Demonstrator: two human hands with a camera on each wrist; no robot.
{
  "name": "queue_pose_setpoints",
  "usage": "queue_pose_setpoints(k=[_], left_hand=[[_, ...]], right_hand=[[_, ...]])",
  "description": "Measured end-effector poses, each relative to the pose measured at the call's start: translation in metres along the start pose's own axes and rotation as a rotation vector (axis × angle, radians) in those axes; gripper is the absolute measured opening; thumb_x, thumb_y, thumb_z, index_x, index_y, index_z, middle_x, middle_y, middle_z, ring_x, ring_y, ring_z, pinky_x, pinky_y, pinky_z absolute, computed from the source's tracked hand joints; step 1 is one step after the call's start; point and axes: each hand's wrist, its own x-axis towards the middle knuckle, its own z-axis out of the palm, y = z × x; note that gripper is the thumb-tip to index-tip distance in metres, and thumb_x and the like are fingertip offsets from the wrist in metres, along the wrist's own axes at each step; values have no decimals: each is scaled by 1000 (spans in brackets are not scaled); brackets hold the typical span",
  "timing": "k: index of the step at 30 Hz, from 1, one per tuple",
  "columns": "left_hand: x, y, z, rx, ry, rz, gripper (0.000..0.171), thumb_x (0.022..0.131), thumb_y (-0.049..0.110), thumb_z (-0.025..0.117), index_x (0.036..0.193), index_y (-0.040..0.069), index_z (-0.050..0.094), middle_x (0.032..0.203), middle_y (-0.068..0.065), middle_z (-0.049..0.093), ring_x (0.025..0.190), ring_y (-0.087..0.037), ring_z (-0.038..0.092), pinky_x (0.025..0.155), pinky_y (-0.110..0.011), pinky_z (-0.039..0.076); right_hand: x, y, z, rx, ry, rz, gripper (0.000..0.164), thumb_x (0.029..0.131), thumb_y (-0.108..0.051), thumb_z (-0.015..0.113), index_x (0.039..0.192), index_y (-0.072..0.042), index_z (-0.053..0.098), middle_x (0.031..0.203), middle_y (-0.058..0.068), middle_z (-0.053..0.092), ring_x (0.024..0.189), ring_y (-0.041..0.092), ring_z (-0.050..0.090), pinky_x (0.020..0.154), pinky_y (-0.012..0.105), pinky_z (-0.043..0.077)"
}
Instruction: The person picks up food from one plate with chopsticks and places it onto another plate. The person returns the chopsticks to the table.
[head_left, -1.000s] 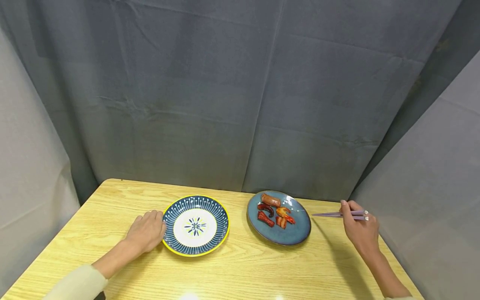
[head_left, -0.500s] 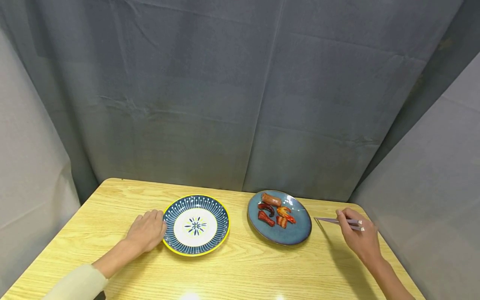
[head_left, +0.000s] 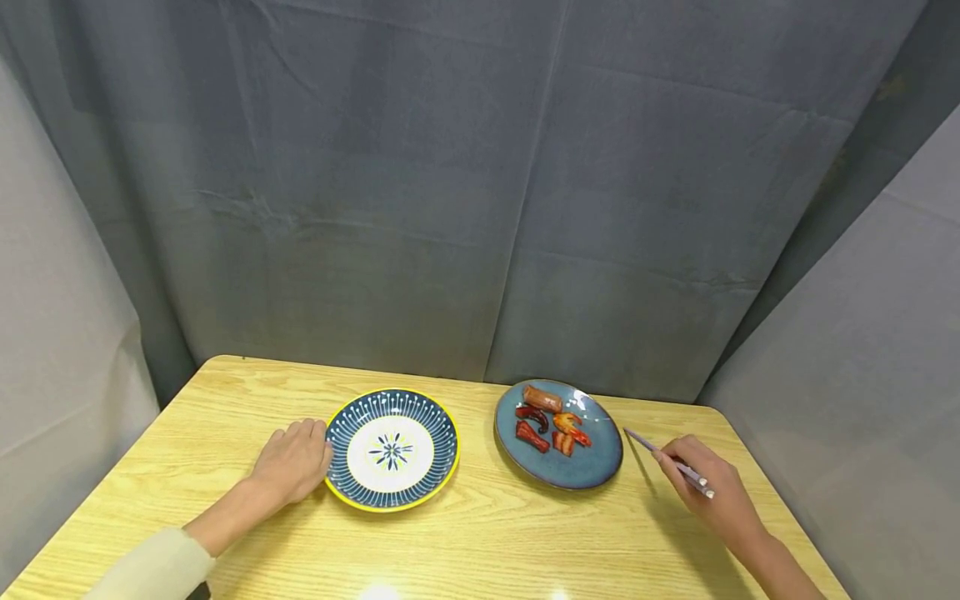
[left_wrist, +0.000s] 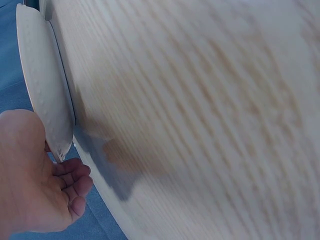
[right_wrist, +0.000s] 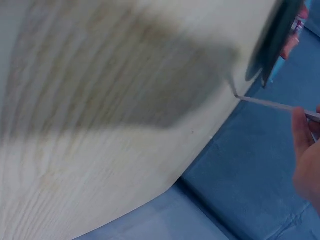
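My left hand (head_left: 294,461) grips the left rim of a plate (head_left: 391,451) with a navy patterned border, white middle and yellow edge. In the left wrist view, the fingers (left_wrist: 75,186) curl at the edge of the plate (left_wrist: 47,75), seen side-on. My right hand (head_left: 708,487) holds a pair of lilac chopsticks (head_left: 678,468) with pale ends. Their tips point down beside the right edge of a blue plate (head_left: 592,469). The right wrist view shows the chopsticks (right_wrist: 270,104) slanting with their tips right at the tabletop.
On the blue plate lie a sausage-like piece (head_left: 542,399), a dark curved piece (head_left: 534,418), a red piece (head_left: 531,437), an orange shrimp-like piece (head_left: 572,428) and a streaky piece (head_left: 562,443). Grey curtains (head_left: 375,208) hang close behind the wooden table (head_left: 480,542).
My right hand has moved lower and turned, so the chopsticks have gone from nearly level to slanting, their tips still near the blue plate. The left hand and both plates have stayed put.
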Motion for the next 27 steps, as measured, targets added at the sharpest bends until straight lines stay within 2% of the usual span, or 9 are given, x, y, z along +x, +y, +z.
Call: queue_pose_setpoints(k=[4, 9, 16, 18, 20, 21, 23, 25, 27], left_hand=[[0, 0, 0, 4, 1, 7, 16, 98, 15, 50, 94, 0, 52, 81, -9, 46, 79, -29, 50, 67, -42, 41], [0, 0, 1, 10, 0, 7, 16, 98, 15, 49, 93, 0, 52, 81, -8, 46, 79, -28, 50, 66, -41, 41], [0, 0, 0, 8, -13, 0, 16, 98, 15, 49, 93, 0, 52, 81, -8, 46, 78, -28, 49, 66, -40, 40], [0, 0, 0, 11, -15, 0, 16, 98, 15, 49, 94, 0, 52, 81, -8, 46, 78, -27, 49, 66, -40, 40], [1, 0, 0, 14, -16, 0, 17, 98, 16, 49, 95, 0, 52, 82, -8, 46, 79, -28, 49, 66, -40, 40], [1, 0, 0, 16, -16, 0, 17, 98, 16, 49, 96, -1, 53, 82, -8, 47, 79, -28, 50, 66, -41, 40], [1, 0, 0, 16, -16, 1, 17, 98, 16, 49, 96, -1, 53, 82, -9, 47, 80, -28, 50, 67, -41, 41], [1, 0, 0, 16, -14, 2, 17, 98, 16, 49, 96, -1, 53, 82, -8, 47, 79, -28, 50, 67, -41, 40], [0, 0, -1, 15, -14, 3, 17, 98, 15, 49, 95, -1, 53, 82, -8, 46, 79, -28, 49, 66, -41, 40]], right_hand=[[-6, 2, 5, 29, -36, -87, 13, 90, -8, 74, 91, -19, 66, 88, -12, 55, 72, -1, 50, 65, 16, 43], [-10, 4, 10, 24, -124, -127, 29, 80, 2, 78, 94, -20, 64, 94, -10, 54, 76, -1, 51, 66, 15, 43], [-16, 7, 17, -58, -250, -204, 36, 73, 8, 79, 93, -17, 63, 95, -6, 52, 73, -1, 47, 61, 14, 40], [-19, 9, 18, -77, -279, -221, 23, 85, 3, 72, 93, -17, 62, 96, -6, 50, 73, -1, 44, 59, 13, 39], [-21, 10, 19, -104, -304, -231, 15, 102, -8, 54, 93, -17, 61, 95, -7, 47, 71, -2, 40, 58, 13, 36], [-22, 11, 19, -120, -311, -238, 23, 108, -15, 42, 93, -17, 61, 94, -8, 45, 70, -2, 38, 57, 13, 35], [-24, 12, 19, -152, -322, -253, 47, 111, -30, 20, 93, -16, 61, 93, -8, 44, 68, -2, 36, 56, 14, 33], [-25, 13, 20, -186, -335, -265, 58, 110, -35, 10, 92, -16, 62, 92, -8, 42, 67, -2, 34, 54, 15, 33], [-26, 15, 20, -215, -349, -285, 62, 109, -35, 7, 92, -14, 62, 91, -8, 41, 66, -1, 33, 52, 16, 33]])
